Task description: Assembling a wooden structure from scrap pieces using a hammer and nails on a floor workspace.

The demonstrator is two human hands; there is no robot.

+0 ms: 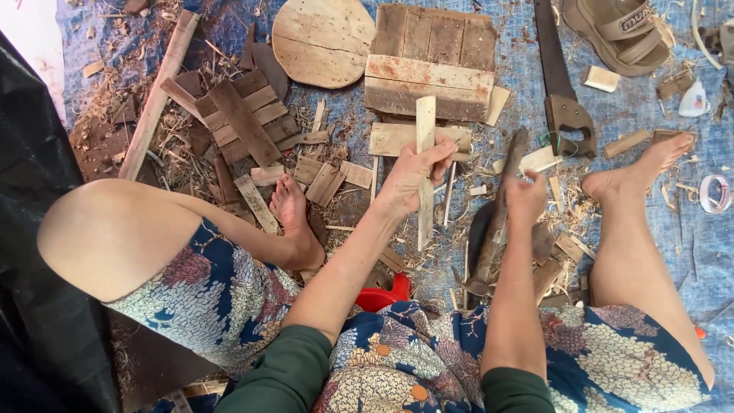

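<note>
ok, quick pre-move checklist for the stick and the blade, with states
1. Left hand grips the thin wooden stick: ok, fingers wrapped around its middle, stick standing roughly upright.
2. Right hand grips the long dark blade tool: ok, closed on its upper part.
3. Blade apart from stick: ok, a gap shows between them.
4. Left fingers clear of the blade's path: cannot tell, cutting edge not discernible.
5. Bare feet clear: not ok, left foot and right foot lie close on either side among the scraps.
6. Handsaw out of the way: ok, lying flat on the blue tarp.
</note>
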